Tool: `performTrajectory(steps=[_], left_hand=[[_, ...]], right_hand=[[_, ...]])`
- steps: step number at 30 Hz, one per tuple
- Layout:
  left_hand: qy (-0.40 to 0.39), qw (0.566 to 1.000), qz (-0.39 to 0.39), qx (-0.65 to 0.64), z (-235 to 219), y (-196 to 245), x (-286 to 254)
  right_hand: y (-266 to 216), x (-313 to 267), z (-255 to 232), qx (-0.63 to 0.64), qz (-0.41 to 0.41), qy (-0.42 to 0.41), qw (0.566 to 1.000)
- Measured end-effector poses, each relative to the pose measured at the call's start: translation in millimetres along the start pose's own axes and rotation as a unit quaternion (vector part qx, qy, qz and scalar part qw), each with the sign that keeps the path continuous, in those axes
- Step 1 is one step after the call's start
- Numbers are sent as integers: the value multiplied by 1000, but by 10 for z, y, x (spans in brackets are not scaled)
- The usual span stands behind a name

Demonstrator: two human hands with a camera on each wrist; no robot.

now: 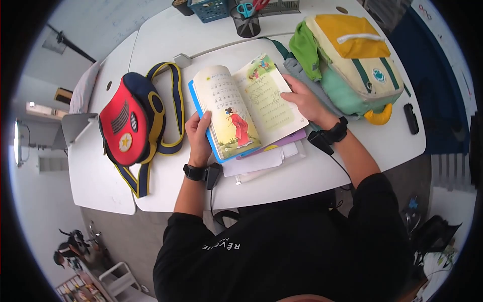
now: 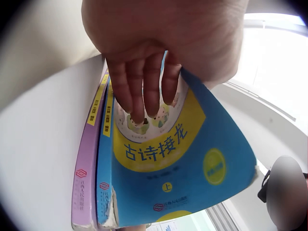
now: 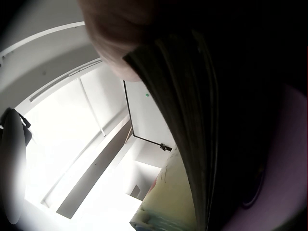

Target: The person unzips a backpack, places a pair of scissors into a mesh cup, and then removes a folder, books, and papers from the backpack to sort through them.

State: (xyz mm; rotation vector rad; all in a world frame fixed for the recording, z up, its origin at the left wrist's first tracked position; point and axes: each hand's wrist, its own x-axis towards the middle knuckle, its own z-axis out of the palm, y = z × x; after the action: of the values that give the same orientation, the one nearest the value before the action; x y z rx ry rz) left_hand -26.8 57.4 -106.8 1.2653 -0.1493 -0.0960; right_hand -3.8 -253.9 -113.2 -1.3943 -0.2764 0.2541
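An open storybook (image 1: 271,105) with a blue cover is tilted up over the table; its left page pictures a figure in a red robe, and its right page carries printed lines and pen scribbles. My left hand (image 1: 199,138) grips the left edge, thumb over the page, fingers against the blue cover (image 2: 226,144) in the left wrist view. My right hand (image 1: 304,103) pinches the right edge, thumb on the page. Beneath lies a purple book (image 2: 85,178), over white papers (image 1: 259,163) and a clear zip pouch (image 1: 289,162). Dark page edges (image 3: 187,130) fill the right wrist view's middle.
A red and navy backpack (image 1: 128,118) lies on the left of the white table (image 1: 166,194). At the right are a cream, green and yellow backpack (image 1: 352,65) and a black case (image 1: 411,119). A mesh pen holder (image 1: 246,26) and blue basket (image 1: 207,11) stand behind.
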Motion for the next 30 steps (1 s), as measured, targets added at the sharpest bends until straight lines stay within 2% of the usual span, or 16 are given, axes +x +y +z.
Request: performTrajectory(steps=[4, 7, 9, 10, 11, 12, 14, 16, 19, 20, 22, 24, 26, 28, 30], left_hand=[[18, 1000, 10, 13, 36, -7, -14], [28, 999, 3, -32, 71, 32, -8], [27, 1000, -6, 0, -23, -24, 38], [29, 999, -13, 9, -36, -21, 36], [41, 999, -32, 13, -32, 1, 2], [38, 999, -14, 33, 9, 43, -27], [6, 999, -32, 11, -125, -18, 61], [6, 1000, -17, 16, -157, -45, 66], [12, 1000, -12, 14, -78, -16, 37], [17, 1000, -9, 15, -37, 3, 23], [-6, 998, 12, 59, -33, 31, 1], [-15, 995, 19, 95, -141, -19, -11], [7, 996, 25, 81, 1, 29, -34], [22, 996, 31, 77, 64, 39, -40], [-9, 994, 39, 103, -23, 21, -55]], right_hand=[[-82, -36, 65, -6, 7, 40, 999], [-106, -62, 126, -2, -38, 38, 999], [-87, -43, 100, -103, -95, 57, 988], [-134, -48, 99, -96, -104, 65, 988], [-205, -72, 88, -118, -55, 35, 991], [-246, -90, 76, -142, -4, 4, 990], [-213, -96, 75, -159, -23, 24, 987], [-170, -78, 78, -183, -37, 34, 982], [-72, -47, 30, -64, -48, 44, 996], [-55, -38, 20, -72, -40, 27, 996], [-8, -55, 83, 93, -12, 65, 994], [-24, -38, 95, 68, -7, 50, 996], [33, -13, 80, 29, -51, 50, 997], [-129, -41, 104, 12, -11, 42, 999], [-96, -47, 101, -72, -78, 50, 993]])
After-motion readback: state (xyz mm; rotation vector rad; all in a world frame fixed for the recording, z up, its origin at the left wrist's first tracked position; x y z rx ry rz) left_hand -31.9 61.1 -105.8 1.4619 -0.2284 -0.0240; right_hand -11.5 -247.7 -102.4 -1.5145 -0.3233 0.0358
